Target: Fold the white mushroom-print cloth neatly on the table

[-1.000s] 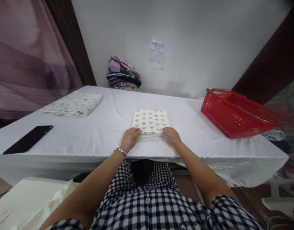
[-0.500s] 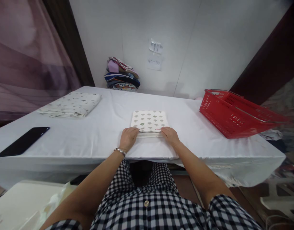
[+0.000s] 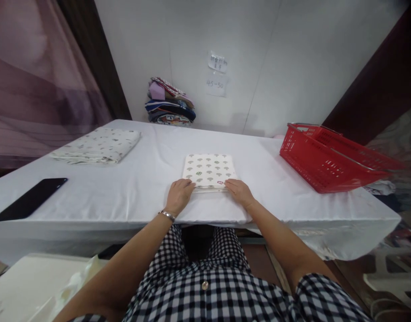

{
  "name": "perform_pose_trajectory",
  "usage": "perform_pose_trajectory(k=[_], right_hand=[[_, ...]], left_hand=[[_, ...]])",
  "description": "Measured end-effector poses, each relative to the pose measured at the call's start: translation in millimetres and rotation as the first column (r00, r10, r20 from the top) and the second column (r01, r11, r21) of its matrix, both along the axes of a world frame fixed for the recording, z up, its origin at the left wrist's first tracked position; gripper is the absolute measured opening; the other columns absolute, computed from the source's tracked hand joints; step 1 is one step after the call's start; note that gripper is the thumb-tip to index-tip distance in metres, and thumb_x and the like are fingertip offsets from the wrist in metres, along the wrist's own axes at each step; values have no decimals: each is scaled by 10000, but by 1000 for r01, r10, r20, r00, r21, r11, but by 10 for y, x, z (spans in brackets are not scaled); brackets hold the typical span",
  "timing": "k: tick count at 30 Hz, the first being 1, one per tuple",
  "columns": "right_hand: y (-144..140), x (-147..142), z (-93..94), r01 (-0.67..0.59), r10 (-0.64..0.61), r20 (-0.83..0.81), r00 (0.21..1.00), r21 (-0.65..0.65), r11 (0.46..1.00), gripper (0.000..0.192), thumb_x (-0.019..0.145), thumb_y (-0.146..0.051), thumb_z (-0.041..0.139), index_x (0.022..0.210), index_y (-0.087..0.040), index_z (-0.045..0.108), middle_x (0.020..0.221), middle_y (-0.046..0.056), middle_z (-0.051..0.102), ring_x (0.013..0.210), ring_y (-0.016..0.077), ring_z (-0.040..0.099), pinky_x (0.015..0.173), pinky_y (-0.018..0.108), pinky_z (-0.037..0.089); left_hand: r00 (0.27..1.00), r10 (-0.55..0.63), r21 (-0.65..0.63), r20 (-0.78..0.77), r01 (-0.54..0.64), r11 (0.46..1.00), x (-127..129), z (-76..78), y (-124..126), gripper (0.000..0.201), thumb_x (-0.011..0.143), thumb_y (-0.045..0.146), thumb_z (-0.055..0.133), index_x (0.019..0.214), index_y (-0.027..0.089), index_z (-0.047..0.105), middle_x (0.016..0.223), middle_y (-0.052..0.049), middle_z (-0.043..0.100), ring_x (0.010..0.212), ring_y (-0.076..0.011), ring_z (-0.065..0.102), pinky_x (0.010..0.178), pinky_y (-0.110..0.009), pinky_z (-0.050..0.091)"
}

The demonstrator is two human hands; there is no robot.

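Folded cloth (image 3: 209,171) at frame centre on bench (image 3: 132,192), left hand (image 3: 179,195) and right hand (image 3: 239,192) flat and unclenched on its near corners; best press evenly, keeping edges aligned.

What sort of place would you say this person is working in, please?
Probably a small laundry or garment-folding workroom. A folded patterned cloth lies on a white-covered table, a second folded cloth lies to the left, a stack of folded fabrics sits by the wall, and a red basket stands ready.
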State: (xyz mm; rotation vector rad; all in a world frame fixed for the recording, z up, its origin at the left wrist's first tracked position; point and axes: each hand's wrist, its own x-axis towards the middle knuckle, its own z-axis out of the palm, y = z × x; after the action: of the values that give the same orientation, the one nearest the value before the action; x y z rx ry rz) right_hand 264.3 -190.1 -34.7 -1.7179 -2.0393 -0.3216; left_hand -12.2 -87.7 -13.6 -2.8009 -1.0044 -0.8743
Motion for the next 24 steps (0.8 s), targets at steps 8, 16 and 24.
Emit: perform_pose_trajectory(k=[8,16,24], right_hand=[[-40,78,-38,-15,5,83,997,126,992,273,902,-200,485,1115,-237,652,1156,43,650,1074,189,599,917,339,478],[-30,73,10,-53,45,88,995,88,995,267,899,-176,482,1094,-222,659,1155,51,651,1097,189,585,927,351,451],[-53,27,20,-25,26,-9,1000,97,995,273,920,-252,457,1106,-223,656,1150,54,653,1098,193,583,949,370,452]], left_hand=[[997,-18,142,-74,28,990,-53,-31,80,254,907,223,440,1031,219,661,951,-71,637,862,-210,533,720,-332,408],[993,-68,122,-101,81,989,-92,-63,115,278,905,200,431,1102,208,627,982,-66,618,874,-205,510,738,-310,434],[996,-60,74,-59,65,995,-93,-34,75,264,913,234,421,1066,211,634,980,-65,621,884,-206,523,752,-321,435]])
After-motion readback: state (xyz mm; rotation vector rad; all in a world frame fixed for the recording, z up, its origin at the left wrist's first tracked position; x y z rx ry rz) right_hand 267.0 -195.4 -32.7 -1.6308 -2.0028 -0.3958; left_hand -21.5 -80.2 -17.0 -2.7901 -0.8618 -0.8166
